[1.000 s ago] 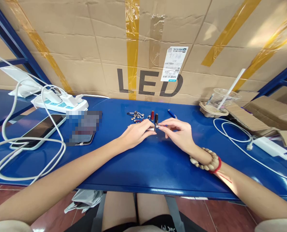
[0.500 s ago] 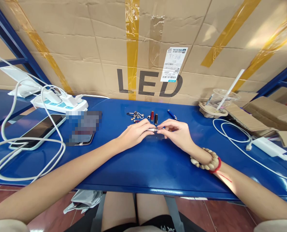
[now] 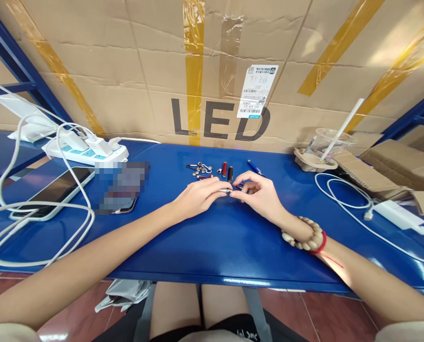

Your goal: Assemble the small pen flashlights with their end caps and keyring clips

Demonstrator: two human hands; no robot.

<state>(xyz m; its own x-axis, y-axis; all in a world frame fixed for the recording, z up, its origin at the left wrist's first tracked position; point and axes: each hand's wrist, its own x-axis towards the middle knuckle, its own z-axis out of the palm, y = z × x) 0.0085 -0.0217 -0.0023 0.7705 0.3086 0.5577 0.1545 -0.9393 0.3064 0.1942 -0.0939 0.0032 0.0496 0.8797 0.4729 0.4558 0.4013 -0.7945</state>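
Observation:
My left hand point(image 3: 199, 195) rests on the blue table point(image 3: 212, 237) and pinches a small silver metal tube point(image 3: 226, 191) that points right. My right hand point(image 3: 260, 194) meets it from the right, fingertips closed on a tiny part at the tube's end; the part itself is too small to make out. Just behind the hands lie a red cylinder point(image 3: 225, 169), a black cylinder point(image 3: 230, 174), a blue pen-like piece point(image 3: 254, 167) and a cluster of small metal clips and rings point(image 3: 199, 170). A beaded bracelet point(image 3: 304, 235) sits on my right wrist.
At left are a white power strip point(image 3: 87, 151) with plugs, looping white cables point(image 3: 37, 223) and a phone point(image 3: 51, 192). At right stand a plastic cup with a straw point(image 3: 328, 145), a white charger with cable point(image 3: 393, 213) and cardboard pieces point(image 3: 386, 171). A large cardboard box point(image 3: 212, 71) walls the back.
Both hands stayed together at the silver tube. The right-hand fingers shifted slightly at its tip, and the black cylinder now lies free behind the hands.

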